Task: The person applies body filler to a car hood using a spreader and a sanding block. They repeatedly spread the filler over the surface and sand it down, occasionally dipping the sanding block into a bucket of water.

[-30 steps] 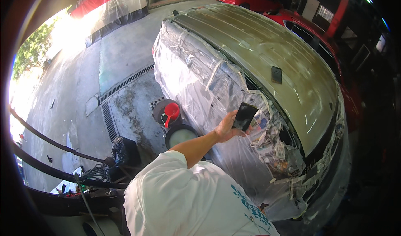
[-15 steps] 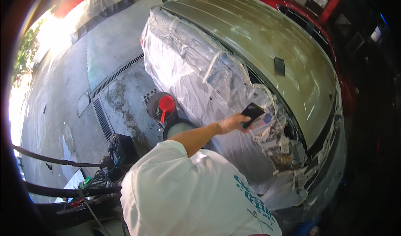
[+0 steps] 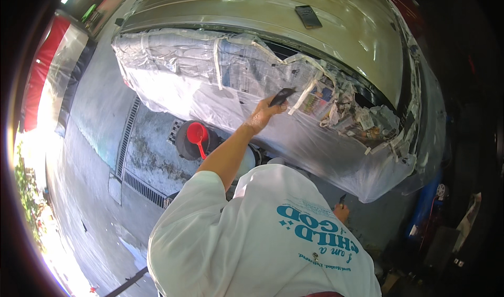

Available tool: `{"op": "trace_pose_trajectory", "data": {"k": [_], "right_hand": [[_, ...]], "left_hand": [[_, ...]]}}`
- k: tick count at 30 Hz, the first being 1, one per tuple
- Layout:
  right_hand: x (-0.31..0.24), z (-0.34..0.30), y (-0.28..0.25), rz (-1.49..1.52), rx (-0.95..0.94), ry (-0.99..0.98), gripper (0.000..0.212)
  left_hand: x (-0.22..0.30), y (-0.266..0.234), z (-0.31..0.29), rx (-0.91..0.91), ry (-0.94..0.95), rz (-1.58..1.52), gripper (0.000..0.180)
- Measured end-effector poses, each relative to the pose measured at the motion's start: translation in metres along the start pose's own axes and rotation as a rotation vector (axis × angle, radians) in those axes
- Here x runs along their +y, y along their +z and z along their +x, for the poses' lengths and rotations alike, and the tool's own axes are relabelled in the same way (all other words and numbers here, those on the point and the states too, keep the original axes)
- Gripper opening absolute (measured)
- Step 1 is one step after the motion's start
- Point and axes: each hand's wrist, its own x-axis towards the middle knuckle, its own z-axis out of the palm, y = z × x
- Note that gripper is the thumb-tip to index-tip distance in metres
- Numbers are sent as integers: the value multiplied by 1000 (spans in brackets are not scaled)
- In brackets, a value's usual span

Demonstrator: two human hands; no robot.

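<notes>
My left hand [image 3: 261,114] is closed around a flat black rectangular pad [image 3: 282,97], which looks like a sanding pad. It is raised in front of the masked side of a vehicle, just below the roof line. My right hand [image 3: 341,212] shows only in part beyond the shirt, low on the right; its fingers are closed on a small dark thing [image 3: 343,198] too small to name. Another black rectangular pad [image 3: 308,16] lies on the vehicle's gold-beige roof [image 3: 252,8], which has whitish smears. Clear plastic sheet [image 3: 178,89], newspaper [image 3: 320,98] and tape cover the side.
On the floor to the left stands a dark bucket [image 3: 185,146] with a red dipper [image 3: 197,133] on it. A second round container [image 3: 247,160] of cloudy liquid is partly hidden by my arm. A drain grate [image 3: 143,189] crosses the concrete floor [image 3: 94,123].
The view has turned to the right, so the vehicle now lies more crosswise. My left hand has lifted the pad and tilted it. My right hand has come into sight.
</notes>
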Motion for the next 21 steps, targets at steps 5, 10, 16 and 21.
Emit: {"op": "trace_pose_trajectory", "data": {"k": [5,10,16,21], "right_hand": [[107,41,9,10,233,-20,29],[-46,-47,-11,670,123,199,32],[-136,-72,-27,838,219,-6,36],[-242,-61,-30,712,101,-384,41]], "left_hand": [[3,-17,81,418,517,446,45],[23,-62,144,945,858,568,32],[27,-46,189,1234,618,576,58],[34,-18,202,1317,507,668,65]]}}
